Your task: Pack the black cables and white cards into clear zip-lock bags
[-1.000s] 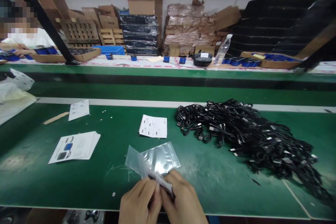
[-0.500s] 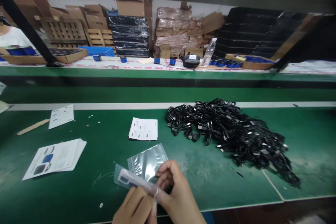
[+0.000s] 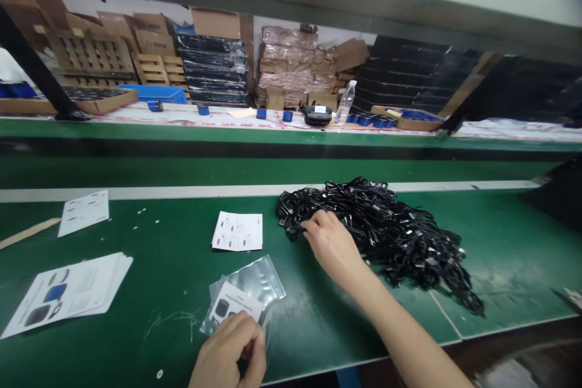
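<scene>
My left hand (image 3: 230, 356) is closed on a clear zip bag (image 3: 236, 309) with a printed leaflet inside, at the near edge of the green table (image 3: 136, 315). More clear bags lie just under it. My right hand (image 3: 331, 241) reaches out to the left end of a big pile of black cables (image 3: 386, 230), its fingers curled onto one cable there. A small white card (image 3: 237, 231) lies between the bags and the pile.
A stack of printed leaflets (image 3: 68, 292) lies at the left, with another white card (image 3: 84, 212) and a wooden stick (image 3: 27, 233) beyond it. Behind the table a raised shelf (image 3: 273, 133) carries cardboard trays, blue parts and a water bottle (image 3: 344, 103).
My right hand has left the bag and reached forward to the cable pile. The left hand keeps the bag, now with the leaflet inside. The view has swung to the right.
</scene>
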Available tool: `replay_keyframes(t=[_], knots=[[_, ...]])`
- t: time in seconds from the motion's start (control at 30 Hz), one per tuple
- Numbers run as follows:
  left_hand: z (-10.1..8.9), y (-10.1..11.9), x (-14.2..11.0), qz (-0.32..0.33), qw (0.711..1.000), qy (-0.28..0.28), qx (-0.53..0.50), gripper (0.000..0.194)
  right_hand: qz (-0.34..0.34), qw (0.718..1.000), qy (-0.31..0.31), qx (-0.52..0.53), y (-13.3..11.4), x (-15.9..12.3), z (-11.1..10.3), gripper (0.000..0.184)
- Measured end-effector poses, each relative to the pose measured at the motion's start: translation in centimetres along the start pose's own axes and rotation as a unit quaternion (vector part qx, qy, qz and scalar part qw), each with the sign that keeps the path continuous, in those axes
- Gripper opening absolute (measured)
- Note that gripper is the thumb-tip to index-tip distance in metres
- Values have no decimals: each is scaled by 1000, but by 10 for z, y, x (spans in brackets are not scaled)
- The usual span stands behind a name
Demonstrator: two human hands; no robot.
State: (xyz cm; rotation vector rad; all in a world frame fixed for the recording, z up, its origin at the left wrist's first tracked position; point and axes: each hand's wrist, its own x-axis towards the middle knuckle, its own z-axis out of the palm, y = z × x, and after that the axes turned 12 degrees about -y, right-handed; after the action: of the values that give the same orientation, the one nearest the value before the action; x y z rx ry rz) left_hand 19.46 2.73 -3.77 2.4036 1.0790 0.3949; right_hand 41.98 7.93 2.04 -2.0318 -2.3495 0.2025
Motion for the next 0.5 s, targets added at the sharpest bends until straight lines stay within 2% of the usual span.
replay_keyframes(t=[0.1, 0.17, 0.3, 0.37, 0.43, 0.5], knots=[[-1, 0, 3, 9, 1000, 0, 15, 27, 1, 999, -6, -48, 12, 25, 6, 22], [-1, 2, 4, 5, 1000, -2, 24, 26, -16, 998, -14, -67, 13, 31, 10, 19], [-1, 5, 6, -35, 999, 3, 37, 28, 10, 997, -8, -73, 7, 25, 18, 16], [-1, 4, 6, -30, 999, -6, 39, 27, 33, 997, -2, -63, 5, 21, 20, 15], [-1, 2, 6, -17, 999, -20, 41, 26, 23, 999, -6, -45, 4, 18, 21, 11], [-1, 1, 5, -8, 999, -27, 45, 26, -15, 1000, -17, -18, 3, 14, 21, 6]])
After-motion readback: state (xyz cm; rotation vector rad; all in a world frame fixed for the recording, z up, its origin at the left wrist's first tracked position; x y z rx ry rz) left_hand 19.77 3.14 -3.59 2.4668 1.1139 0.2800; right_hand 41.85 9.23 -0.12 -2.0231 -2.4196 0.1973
